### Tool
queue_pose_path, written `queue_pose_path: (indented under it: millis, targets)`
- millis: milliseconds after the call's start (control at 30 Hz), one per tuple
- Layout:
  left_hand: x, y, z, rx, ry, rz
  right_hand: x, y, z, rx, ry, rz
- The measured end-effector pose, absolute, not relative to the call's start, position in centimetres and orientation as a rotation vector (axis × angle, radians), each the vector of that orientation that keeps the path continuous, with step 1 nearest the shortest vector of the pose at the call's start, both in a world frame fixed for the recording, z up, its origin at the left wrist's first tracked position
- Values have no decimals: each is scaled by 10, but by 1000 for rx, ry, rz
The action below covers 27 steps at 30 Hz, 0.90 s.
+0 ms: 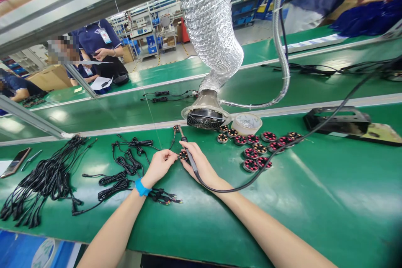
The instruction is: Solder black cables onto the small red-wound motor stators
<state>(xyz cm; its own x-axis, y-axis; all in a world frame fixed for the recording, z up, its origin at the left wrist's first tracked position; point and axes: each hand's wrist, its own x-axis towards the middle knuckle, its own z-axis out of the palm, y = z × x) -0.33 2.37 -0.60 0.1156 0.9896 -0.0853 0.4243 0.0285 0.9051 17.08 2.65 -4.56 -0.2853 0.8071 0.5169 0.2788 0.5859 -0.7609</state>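
My right hand [199, 164] is closed round a soldering iron [191, 159], its tip pointing up and away from me. Beside those fingers sits a small round motor stator [183, 155] with copper windings. My left hand [161, 165], wearing a blue wristband [142, 187], pinches at the stator's left edge; what lies between its fingertips is too small to make out. Another stator [176, 128], with a lead on it, lies farther back near the iron's tip. Coiled black cables [125, 163] lie left of my left hand, and bare coloured wire ends [165, 197] show below it.
A fume fan [205, 118] on a foil duct [213, 21] hangs just beyond my hands. Several stators [251, 153] and a round tub [246, 123] stand to the right, near a black metal stand [337, 120]. A cable bundle [52, 176] and a phone [16, 162] lie left.
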Motion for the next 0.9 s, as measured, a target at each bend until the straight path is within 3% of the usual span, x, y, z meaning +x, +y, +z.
queue_pose_path:
  millis: [900]
  targets:
    - [-3, 26, 3, 1380, 1434, 776, 171, 27, -44, -894, -1793, 690]
